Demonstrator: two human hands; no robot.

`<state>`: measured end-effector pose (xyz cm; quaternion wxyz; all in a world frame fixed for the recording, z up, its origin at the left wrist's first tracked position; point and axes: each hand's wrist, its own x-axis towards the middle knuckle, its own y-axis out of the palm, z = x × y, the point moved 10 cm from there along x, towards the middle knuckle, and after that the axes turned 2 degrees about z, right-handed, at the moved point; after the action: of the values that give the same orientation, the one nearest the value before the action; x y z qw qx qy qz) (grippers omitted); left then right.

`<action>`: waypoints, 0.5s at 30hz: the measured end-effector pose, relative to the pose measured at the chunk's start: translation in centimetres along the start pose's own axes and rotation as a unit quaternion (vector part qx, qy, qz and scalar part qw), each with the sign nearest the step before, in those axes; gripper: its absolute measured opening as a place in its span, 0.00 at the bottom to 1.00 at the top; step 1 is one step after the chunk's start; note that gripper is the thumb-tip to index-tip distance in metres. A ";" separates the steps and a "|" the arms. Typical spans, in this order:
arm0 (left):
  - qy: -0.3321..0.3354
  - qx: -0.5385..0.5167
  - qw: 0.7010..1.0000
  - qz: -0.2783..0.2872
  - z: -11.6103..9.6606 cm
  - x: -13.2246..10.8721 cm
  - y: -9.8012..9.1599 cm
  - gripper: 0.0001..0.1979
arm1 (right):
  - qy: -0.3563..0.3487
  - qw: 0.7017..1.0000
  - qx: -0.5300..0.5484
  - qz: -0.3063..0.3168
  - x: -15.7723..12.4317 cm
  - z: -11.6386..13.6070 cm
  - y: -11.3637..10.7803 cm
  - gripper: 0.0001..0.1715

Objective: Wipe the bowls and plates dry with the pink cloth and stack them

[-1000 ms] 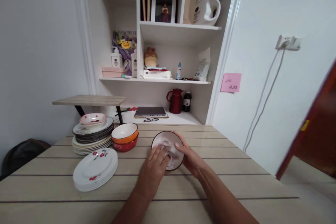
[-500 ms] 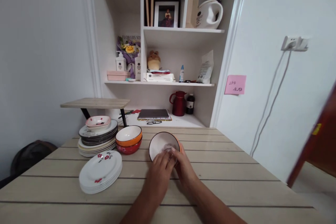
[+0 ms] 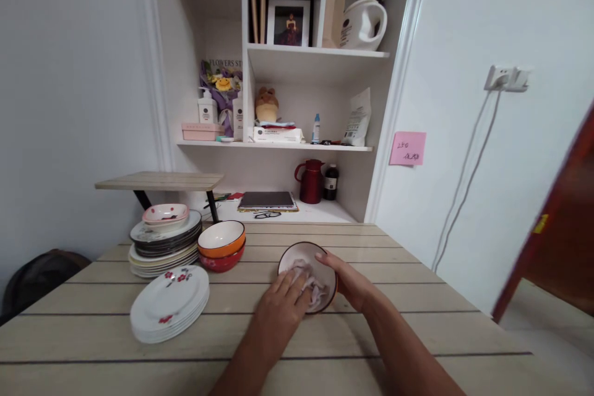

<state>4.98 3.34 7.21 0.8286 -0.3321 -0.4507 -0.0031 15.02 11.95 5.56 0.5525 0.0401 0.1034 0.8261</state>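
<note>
A dark-rimmed bowl [image 3: 291, 255], white inside with orange showing on its outer side, is tilted toward me above the table. My right hand [image 3: 350, 278] grips its right side, thumb over the rim and the other fingers hidden behind. Inside the bowl lies a crumpled whitish cloth [image 3: 316, 291]. My left hand [image 3: 284, 303] presses that cloth against the inner wall with its fingers, the cloth bunched under them. To the left, an orange bowl [image 3: 223, 241] sits in a red bowl [image 3: 223, 260].
Flower-patterned white plates [image 3: 169, 303] are stacked at the left front. Behind them rises a taller stack of plates [image 3: 167, 241] topped by a pink-dotted dish [image 3: 164, 213]. A small raised stand [image 3: 160, 181], a closed laptop [image 3: 266, 199] and a red jug [image 3: 310, 182] are farther back.
The bowl has shifted right and slightly nearer in view. My right hand has moved from beside the left fingers to the bowl's right rim; more of the cloth shows.
</note>
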 end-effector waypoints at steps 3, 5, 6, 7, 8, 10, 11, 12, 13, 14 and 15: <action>-0.009 0.011 1.000 0.001 0.4 -0.2 -0.3 0.12 | -0.018 0.998 0.053 0.011 0.2 -0.3 0.6 0.33; -0.024 0.023 0.999 0.003 0.9 -0.3 -0.4 0.14 | -0.036 0.994 0.092 0.040 0.3 -0.3 1.8 0.38; -0.041 0.031 0.999 0.003 1.4 -0.3 -0.4 0.15 | -0.048 0.991 0.107 0.059 0.3 -0.3 2.5 0.41; -0.065 0.041 0.997 0.000 1.9 -0.4 -0.4 0.16 | -0.062 0.988 0.118 0.077 0.3 -0.1 3.3 0.42; -0.092 0.051 0.994 -0.001 2.4 -0.5 -0.3 0.16 | -0.078 0.984 0.127 0.093 0.2 0.0 4.1 0.44; -0.135 0.065 0.989 -0.005 3.3 -0.8 -0.2 0.17 | -0.113 0.978 0.139 0.109 0.1 0.3 5.7 0.45; -0.144 0.067 0.987 -0.008 3.4 -0.9 -0.2 0.18 | -0.128 0.976 0.143 0.105 0.1 0.3 6.3 0.46; -0.145 0.067 0.987 -0.014 3.4 -0.9 -0.3 0.18 | -0.144 0.975 0.146 0.089 0.1 0.2 6.6 0.46; -0.140 0.064 0.988 -0.020 3.2 -0.8 -0.4 0.18 | -0.155 0.975 0.147 0.066 0.2 0.0 6.8 0.47; -0.130 0.058 0.989 -0.028 2.9 -0.7 -0.6 0.18 | -0.162 0.975 0.147 0.035 0.4 -0.3 6.8 0.46; -0.119 0.052 0.991 -0.035 2.6 -0.5 -0.8 0.18 | -0.167 0.975 0.144 0.007 0.6 -0.5 6.6 0.45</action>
<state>2.53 4.00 8.24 0.7847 -0.2709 -0.5567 0.0312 8.75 9.98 6.41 0.5449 0.2573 0.1271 0.7878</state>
